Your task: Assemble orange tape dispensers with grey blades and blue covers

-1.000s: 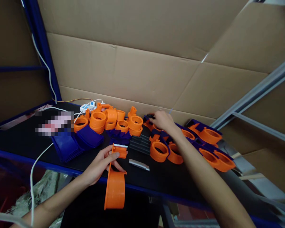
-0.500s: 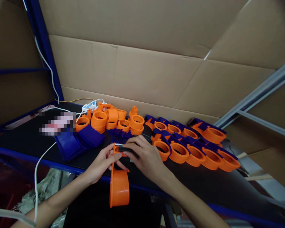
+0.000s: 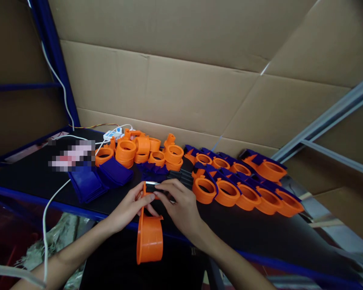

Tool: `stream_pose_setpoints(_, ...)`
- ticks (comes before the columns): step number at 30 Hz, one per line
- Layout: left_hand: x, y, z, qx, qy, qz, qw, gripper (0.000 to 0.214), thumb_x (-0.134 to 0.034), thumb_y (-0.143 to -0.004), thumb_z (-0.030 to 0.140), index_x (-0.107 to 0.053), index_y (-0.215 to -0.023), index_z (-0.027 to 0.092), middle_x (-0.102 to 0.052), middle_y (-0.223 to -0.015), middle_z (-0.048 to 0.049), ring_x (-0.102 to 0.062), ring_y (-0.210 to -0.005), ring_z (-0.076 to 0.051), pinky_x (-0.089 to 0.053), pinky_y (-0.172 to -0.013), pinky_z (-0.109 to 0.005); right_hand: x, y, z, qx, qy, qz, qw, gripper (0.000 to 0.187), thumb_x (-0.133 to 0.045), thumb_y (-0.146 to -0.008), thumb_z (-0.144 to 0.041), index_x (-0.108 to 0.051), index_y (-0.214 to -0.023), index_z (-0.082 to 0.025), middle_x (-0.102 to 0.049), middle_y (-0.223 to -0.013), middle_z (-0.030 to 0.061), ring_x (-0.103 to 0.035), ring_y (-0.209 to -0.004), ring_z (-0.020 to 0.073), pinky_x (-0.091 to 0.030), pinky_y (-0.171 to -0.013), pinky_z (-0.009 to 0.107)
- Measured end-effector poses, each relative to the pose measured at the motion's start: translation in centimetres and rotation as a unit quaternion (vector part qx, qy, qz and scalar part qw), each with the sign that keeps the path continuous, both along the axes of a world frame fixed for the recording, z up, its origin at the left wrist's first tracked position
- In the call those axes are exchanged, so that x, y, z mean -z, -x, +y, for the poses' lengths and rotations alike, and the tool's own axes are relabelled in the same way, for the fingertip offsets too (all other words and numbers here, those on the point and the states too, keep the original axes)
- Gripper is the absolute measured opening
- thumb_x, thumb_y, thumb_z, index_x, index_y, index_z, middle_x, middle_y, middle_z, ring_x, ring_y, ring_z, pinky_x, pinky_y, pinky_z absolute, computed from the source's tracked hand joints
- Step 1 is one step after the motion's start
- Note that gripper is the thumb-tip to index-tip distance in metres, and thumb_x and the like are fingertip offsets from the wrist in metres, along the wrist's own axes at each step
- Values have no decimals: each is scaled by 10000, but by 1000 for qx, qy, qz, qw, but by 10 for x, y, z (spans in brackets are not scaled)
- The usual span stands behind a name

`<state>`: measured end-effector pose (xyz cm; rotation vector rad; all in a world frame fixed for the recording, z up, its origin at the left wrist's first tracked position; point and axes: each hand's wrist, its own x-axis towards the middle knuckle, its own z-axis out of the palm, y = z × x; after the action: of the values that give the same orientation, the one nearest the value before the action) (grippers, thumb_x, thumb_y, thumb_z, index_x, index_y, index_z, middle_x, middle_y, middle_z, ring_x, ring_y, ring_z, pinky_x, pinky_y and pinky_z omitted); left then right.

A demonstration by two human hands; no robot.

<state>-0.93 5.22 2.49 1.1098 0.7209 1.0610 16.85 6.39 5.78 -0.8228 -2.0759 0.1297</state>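
Observation:
An orange tape dispenser body (image 3: 150,241) hangs with its round hub downward over the table's front edge. My left hand (image 3: 136,204) grips its upper arm between thumb and fingers. At the top of that arm sits a black strip with a toothed metal blade (image 3: 152,183). My right hand (image 3: 179,204) pinches the strip from the right, thumb and fingertips pressed on it. How far the strip is seated is hidden by my fingers. Just behind my right hand lie several black strips (image 3: 184,177).
Orange dispenser bodies (image 3: 127,151) are heaped at the back. Dispensers with blue flaps (image 3: 228,193) stand in rows at right. Stacked blue sheets (image 3: 89,183) lie at left. A white cable (image 3: 45,225) hangs over the table edge, and a power strip (image 3: 112,134) sits behind.
My right hand has shifted slightly, showing more of the black strip and toothed blade at the top of the dispenser arm. The left hand keeps its grip.

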Motion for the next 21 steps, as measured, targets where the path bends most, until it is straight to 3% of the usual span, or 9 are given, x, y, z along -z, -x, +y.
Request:
stream_pose_setpoints(4,0,-2,-2,-4,1,11,1000,323,-627,-896,399,-543,-1120,182,-729,-701,-41,-739,-607,-232,-493,-523,-240,-4,0,-7,-30,-27,-46,998,187,-559,-951,-128,-683,-1070,-203,-701,-1035,94,-670,-973,202,-575,-835,345)
stream_pose_setpoints(8,-8,0,-3,-39,79,-86,992,304,-598,-904,397,-532,-1111,185,-723,-684,-40,-729,-606,-244,-546,-564,-304,-18,-4,-1,-94,2,-22,995,246,-521,-965,-117,-662,-1134,-226,-698,-1142,71,-665,-1053,181,-558,-913,339)
stream_pose_setpoints(10,-11,3,-3,-49,119,-123,984,325,-593,-892,413,-562,-1091,159,-714,-663,-50,-719,-595,-251,-553,-564,-324,-26,-6,12,-85,30,-31,995,231,-518,-975,-145,-660,-1138,-226,-701,-1147,61,-665,-1055,171,-551,-910,319)
stream_pose_setpoints(13,-11,8,-2,-35,168,-146,974,401,-574,-876,463,-632,-1029,98,-698,-630,-79,-702,-582,-250,-555,-574,-333,-37,-3,43,0,38,-138,990,228,-542,-971,-197,-652,-1170,-214,-701,-1153,69,-653,-1065,197,-530,-909,334)
stream_pose_setpoints(17,-5,14,1,-9,189,-153,970,474,-521,-880,498,-691,-1003,73,-691,-609,-93,-688,-575,-242,-557,-613,-343,-38,13,85,34,-1,-369,929,359,-546,-929,-96,-616,-1266,-201,-669,-1203,97,-601,-1128,224,-491,-910,327)
stream_pose_setpoints(19,-3,15,2,-2,189,-151,970,491,-501,-883,502,-709,-991,71,-686,-601,-91,-686,-577,-241,-561,-636,-353,-35,21,98,31,-9,-411,911,412,-547,-879,-16,-639,-1239,-195,-678,-1153,102,-603,-1094,226,-488,-851,304)
stream_pose_setpoints(21,-3,14,2,3,185,-146,972,501,-497,-883,504,-721,-972,65,-684,-596,-95,-684,-577,-240,-562,-644,-355,-31,27,106,30,-9,-413,910,391,-542,-860,5,-671,-1183,-174,-686,-1102,116,-605,-1063,237,-482,-814,304)
